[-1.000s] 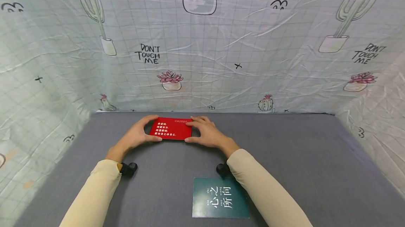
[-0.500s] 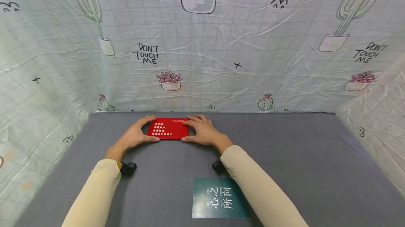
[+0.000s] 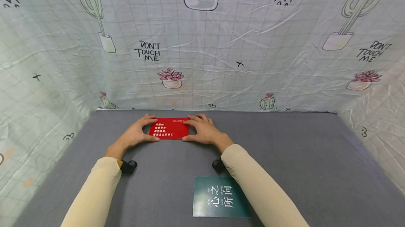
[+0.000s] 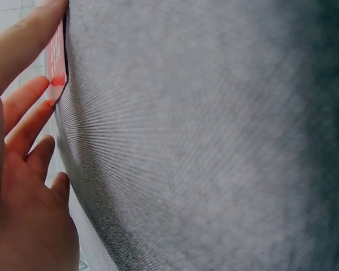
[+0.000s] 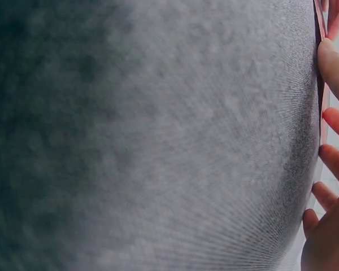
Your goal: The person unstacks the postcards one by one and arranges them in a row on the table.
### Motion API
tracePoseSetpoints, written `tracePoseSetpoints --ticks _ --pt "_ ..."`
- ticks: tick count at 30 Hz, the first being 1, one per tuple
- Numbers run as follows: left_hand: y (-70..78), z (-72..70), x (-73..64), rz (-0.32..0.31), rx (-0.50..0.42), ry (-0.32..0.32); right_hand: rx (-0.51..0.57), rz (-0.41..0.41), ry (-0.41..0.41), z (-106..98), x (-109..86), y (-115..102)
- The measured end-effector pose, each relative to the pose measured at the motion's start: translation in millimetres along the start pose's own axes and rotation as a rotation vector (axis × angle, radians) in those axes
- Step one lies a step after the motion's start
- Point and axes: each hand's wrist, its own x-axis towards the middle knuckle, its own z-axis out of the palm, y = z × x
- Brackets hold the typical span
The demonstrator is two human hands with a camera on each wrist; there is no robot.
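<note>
A thin red notebook (image 3: 169, 128) with white lettering lies flat near the far edge of the grey table. My left hand (image 3: 133, 134) holds its left side, the thumb at the near corner and the fingers at the far one. On the opposite side, my right hand (image 3: 205, 131) grips it, with the thumb at the near right corner and a forefinger over the top right of the cover. In the left wrist view, part of the red cover (image 4: 56, 51) shows beyond the left hand (image 4: 37, 197). Only the notebook's thin edge shows beside the right hand (image 5: 333, 226) in the right wrist view.
A dark green notebook (image 3: 202, 199) with white characters lies on the grey tabletop (image 3: 284, 163), partly under the right forearm. Behind the table hangs a pale cloth (image 3: 202, 44) printed with cacti; it also covers both sides.
Both hands and the red notebook between them have shifted slightly left since the first frame, then stay nearly still. The grip looks the same, and the green notebook has not moved.
</note>
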Motion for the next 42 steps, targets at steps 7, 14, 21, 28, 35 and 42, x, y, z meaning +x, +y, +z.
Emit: tracePoseSetpoints --ticks 7,14,21,28,35,42 --pt "-1.3 -1.5 1.7 0.007 0.020 -0.017 -0.020 0.004 -0.011 0.6 2.3 -0.3" --pt "-2.6 -2.0 3.1 0.033 0.034 -0.024 -0.016 0.010 -0.025 1.1 3.6 -0.1" --pt "-3.5 -2.2 3.1 0.031 0.043 -0.032 -0.007 0.002 -0.022 0.7 3.3 0.2" --pt "-3.3 -1.6 3.4 0.043 0.037 -0.020 -0.014 0.003 -0.026 -0.5 2.8 -0.2" --pt "-4.9 -1.5 3.6 0.048 0.039 -0.017 -0.009 0.000 -0.027 -1.7 1.7 -1.5" --pt "-4.3 -1.4 2.4 0.057 0.043 -0.012 0.004 -0.014 -0.020 -0.8 0.0 0.0"
